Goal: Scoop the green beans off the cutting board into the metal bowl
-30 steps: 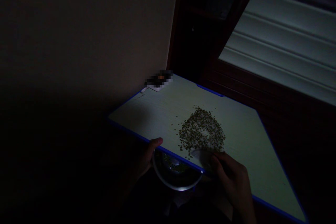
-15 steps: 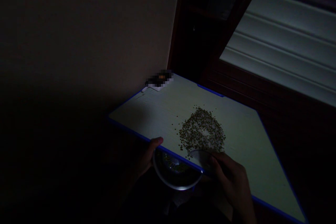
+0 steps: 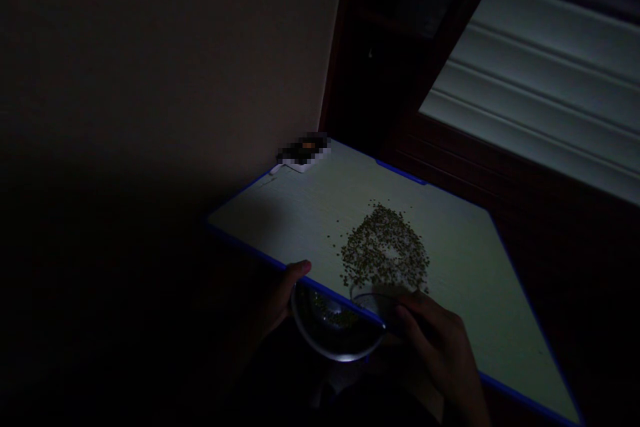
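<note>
Dim room, seen from above: a pale, blue-edged board [image 3: 470,273] bears a loose, rounded patch of small greenish-brown grains [image 3: 383,240], which serves here as the clock's centre. Between eight and nine o'clock, the left hand [image 3: 281,297] hooks its thumb over the board's near rim; its fingers are hidden, so I cannot tell how they are placed below. At five o'clock, the right hand [image 3: 443,343] pinches a thin, rounded object [image 3: 374,301] between thumb and fingers, level with the near rim, just beside the grains; it is too dark to name. At seven o'clock, a shiny metal bowl [image 3: 345,355] sits partly under the rim, with more greenish grains inside. Between ten and eleven, a pixelated, pale-edged object [image 3: 305,165] lies at the board's far corner, near a plain wall [image 3: 175,47]. Between one and two, beyond the board, is a pale ridged panel [image 3: 545,73].
</note>
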Motion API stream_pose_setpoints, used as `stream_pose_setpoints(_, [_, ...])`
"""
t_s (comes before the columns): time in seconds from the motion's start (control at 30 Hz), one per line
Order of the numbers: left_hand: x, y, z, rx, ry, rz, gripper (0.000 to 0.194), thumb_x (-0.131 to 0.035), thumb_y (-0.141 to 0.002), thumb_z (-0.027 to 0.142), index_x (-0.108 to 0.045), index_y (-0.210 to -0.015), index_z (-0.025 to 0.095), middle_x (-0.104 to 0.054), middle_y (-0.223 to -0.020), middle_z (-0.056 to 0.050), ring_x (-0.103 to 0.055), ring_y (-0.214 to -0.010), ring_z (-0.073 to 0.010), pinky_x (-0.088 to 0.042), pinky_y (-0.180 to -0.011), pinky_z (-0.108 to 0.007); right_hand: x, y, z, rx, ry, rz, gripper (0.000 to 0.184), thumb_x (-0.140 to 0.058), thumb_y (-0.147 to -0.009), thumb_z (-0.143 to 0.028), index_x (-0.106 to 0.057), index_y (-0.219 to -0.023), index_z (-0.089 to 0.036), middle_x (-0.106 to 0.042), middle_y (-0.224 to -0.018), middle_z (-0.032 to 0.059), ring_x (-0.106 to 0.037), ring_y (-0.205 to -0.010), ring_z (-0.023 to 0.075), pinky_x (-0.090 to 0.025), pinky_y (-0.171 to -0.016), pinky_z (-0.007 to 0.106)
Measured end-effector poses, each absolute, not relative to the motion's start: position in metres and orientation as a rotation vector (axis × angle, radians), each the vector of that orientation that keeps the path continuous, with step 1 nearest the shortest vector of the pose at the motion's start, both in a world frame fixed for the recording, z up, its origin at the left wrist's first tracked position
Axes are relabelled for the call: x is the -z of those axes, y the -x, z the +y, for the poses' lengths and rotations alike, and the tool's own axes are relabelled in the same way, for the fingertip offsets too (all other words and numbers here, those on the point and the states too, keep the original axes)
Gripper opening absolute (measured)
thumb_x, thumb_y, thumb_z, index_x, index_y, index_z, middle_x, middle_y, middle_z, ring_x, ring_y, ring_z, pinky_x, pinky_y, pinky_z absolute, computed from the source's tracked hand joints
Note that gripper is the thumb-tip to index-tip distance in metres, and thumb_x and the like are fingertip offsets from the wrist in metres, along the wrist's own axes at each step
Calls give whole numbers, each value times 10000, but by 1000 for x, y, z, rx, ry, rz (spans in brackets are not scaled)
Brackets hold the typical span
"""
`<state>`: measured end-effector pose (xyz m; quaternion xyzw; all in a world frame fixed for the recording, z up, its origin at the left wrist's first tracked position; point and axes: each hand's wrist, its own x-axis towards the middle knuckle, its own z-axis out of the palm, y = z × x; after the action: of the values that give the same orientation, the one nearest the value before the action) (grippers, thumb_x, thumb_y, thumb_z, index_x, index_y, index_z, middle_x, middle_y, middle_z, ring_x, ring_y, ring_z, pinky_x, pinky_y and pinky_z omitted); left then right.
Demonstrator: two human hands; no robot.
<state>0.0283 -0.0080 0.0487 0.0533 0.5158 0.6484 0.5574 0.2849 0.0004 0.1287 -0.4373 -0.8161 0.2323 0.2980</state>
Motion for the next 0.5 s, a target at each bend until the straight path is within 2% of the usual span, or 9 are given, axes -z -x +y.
stream_pose_setpoints(0.3, [-54,-31,-7,-1599,-134,1225,474,-756,-650,176,-639,-1109,209,-726,-1046,-50,-624,-1091,-268,-487,-943,-358,-122,-290,1,-576,1294,-2047,220,-558,-893,-354,-731,-948,-230,-747,-943,69,-709,-862,226,-582,-717,305])
stream_pose_setpoints(0.5, [-42,-27,-8,-1543,-235,1168,570,-766,-670,284,-580,-1208,246,-663,-1206,-58,-643,-1048,-257,-515,-891,-383,-125,-287,1,-571,1369,-2000,242,-553,-891,-375,-729,-940,-218,-749,-952,66,-710,-860,224,-580,-721,303])
